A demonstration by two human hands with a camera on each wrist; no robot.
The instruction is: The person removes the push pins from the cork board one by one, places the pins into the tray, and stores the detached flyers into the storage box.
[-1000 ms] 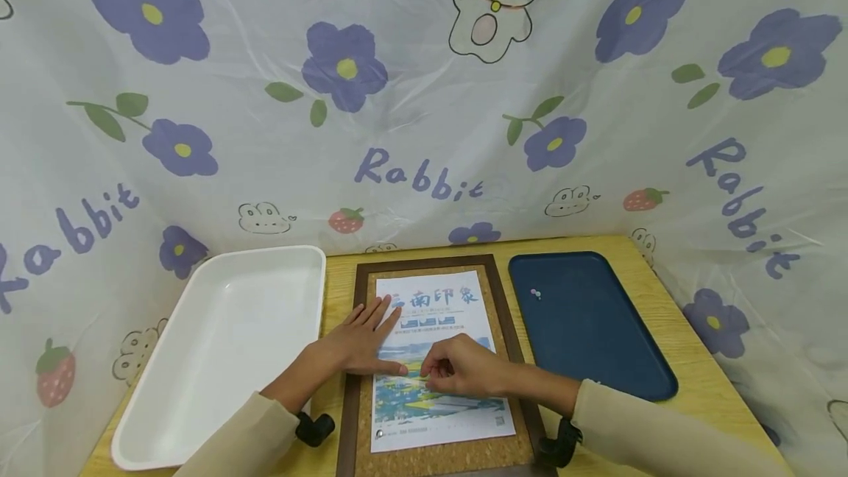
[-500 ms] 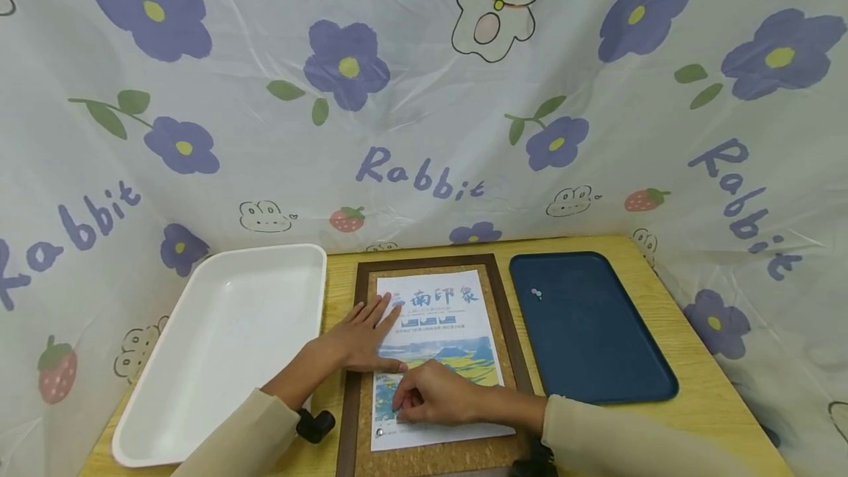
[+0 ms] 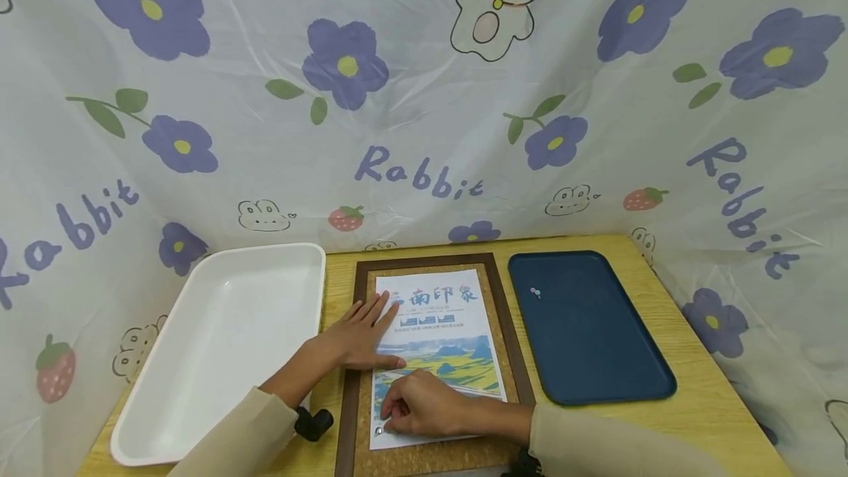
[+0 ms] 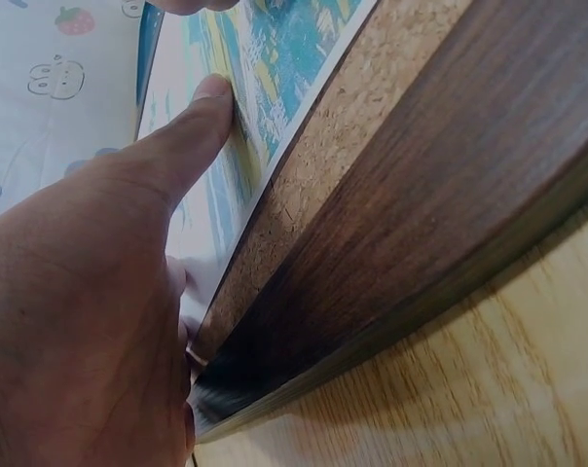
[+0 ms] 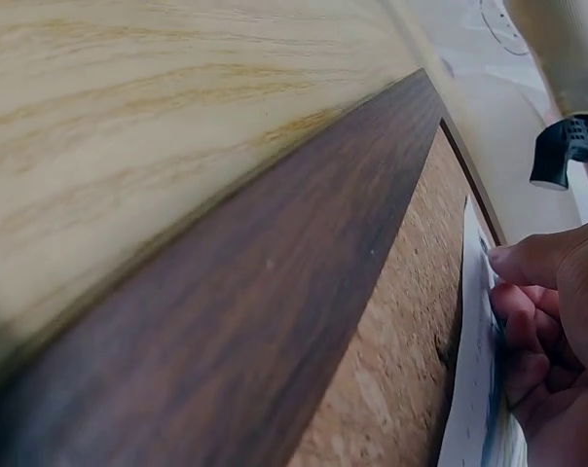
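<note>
A printed poster sheet (image 3: pixel 430 315) with blue Chinese lettering and a landscape lies on a cork board (image 3: pixel 493 293) in a dark brown frame (image 3: pixel 424 262). My left hand (image 3: pixel 358 341) is spread flat over the sheet's left edge, its thumb (image 4: pixel 202 122) stretched across the picture. Low on the sheet, my right hand (image 3: pixel 424 407) has its fingers curled, with thumb and forefinger drawn together near the lower left corner. I cannot tell whether a small thing is pinched there. Just beside those fingertips is a small round grey spot (image 3: pixel 379 430).
To the left stands a deep white tray (image 3: pixel 318 300). On the right a shallow dark blue tray (image 3: pixel 596 337) carries a few small pushpins (image 3: pixel 535 292). Everything stands on a yellow wooden table (image 3: pixel 722 396), backed by a patterned curtain (image 3: pixel 424 116).
My right hand has slid from mid-picture down and left to the sheet's lower left corner, fingers still curled. The left hand keeps its place on the sheet.
</note>
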